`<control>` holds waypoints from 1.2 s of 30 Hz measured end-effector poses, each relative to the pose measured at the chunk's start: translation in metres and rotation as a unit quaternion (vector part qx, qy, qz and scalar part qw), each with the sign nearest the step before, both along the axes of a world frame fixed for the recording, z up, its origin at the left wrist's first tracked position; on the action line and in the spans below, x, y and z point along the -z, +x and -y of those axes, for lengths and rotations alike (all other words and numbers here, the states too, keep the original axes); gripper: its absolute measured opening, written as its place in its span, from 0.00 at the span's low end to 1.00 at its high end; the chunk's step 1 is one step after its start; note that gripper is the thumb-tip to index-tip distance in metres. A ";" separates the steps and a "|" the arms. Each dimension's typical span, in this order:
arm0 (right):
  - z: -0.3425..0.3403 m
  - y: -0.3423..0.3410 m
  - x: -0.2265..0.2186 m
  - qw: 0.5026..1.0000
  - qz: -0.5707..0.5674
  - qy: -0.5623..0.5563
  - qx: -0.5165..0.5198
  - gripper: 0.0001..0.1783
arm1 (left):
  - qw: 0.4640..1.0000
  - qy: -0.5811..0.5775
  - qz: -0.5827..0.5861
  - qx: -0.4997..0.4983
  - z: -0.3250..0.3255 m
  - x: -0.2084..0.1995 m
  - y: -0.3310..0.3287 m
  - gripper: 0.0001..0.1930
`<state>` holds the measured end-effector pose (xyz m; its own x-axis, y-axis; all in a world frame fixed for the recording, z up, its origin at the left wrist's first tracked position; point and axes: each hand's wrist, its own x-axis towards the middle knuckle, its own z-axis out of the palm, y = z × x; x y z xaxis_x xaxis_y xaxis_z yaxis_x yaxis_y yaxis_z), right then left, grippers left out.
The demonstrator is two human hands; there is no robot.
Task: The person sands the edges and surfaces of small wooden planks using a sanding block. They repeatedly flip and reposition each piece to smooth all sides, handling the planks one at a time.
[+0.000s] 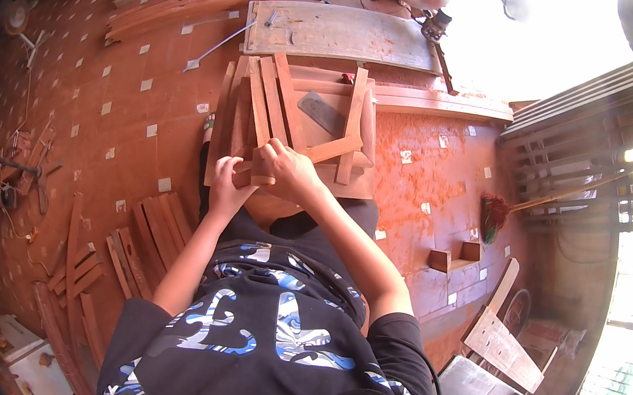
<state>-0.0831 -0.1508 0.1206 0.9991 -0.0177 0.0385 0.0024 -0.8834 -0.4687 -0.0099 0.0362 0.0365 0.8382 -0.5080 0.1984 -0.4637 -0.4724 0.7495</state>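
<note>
Head view: 2 hands. Right hand grasps 1 small wooden block near the surface's 7 o'clock edge; long axis roughly 12–6, pale end facing 6. Left hand curled at block's 8; cannot tell its grip. From block: at 12, at least 3 slim strips; at 1, 1 grey plate; at 2, 2 crossed lengths.

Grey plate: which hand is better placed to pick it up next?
Right, probably: the right hand is nearer the grey plate, farther forward than the left hand, though it holds a wooden piece.
</note>
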 end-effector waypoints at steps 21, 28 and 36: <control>0.048 -0.025 0.033 0.937 0.113 0.071 0.322 0.48 | 0.810 0.064 -0.548 0.198 -0.001 -0.008 -0.010 0.25; 0.045 -0.030 0.050 0.938 0.122 0.190 0.264 0.48 | 0.723 -0.147 -0.663 0.127 -0.005 0.014 -0.001 0.32; 0.022 -0.013 0.061 0.942 0.229 0.125 0.211 0.46 | 0.683 -0.224 -0.693 0.056 -0.009 0.023 0.007 0.21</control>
<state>-0.0959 -0.1723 0.0595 0.7804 -0.4762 0.4052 -0.0722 -0.7123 -0.6981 -0.0033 0.0454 0.0138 0.3393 -0.7335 -0.5889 0.8232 -0.0715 0.5633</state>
